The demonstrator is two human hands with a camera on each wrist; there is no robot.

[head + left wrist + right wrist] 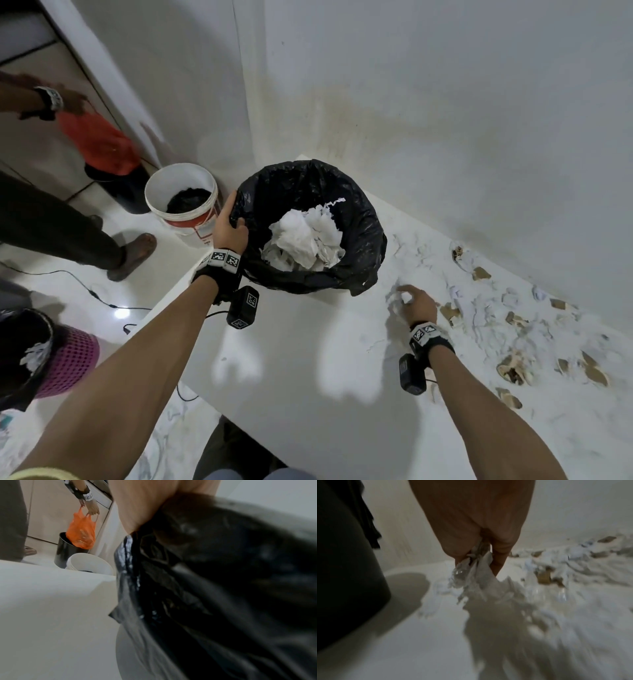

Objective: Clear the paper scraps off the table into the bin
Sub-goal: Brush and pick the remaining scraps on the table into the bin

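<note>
A bin lined with a black bag (359, 219) stands at the far left corner of the white table (308, 359); crumpled white paper (303, 238) lies inside it. My left hand (230, 224) grips the bin's left rim, fingers curled over the bag (223, 574). My right hand (412, 301) is just right of the bin, low over the table, pinching a bunch of white paper scraps (476, 566). More white and brown scraps (513, 325) are strewn along the table's right side by the wall.
A white bucket (181, 202) stands on the floor left of the bin. Another person (51, 99) holds an orange bag (81, 532) over a dark bin (65, 553). A pink basket (68, 359) and a cable (85, 287) lie at lower left.
</note>
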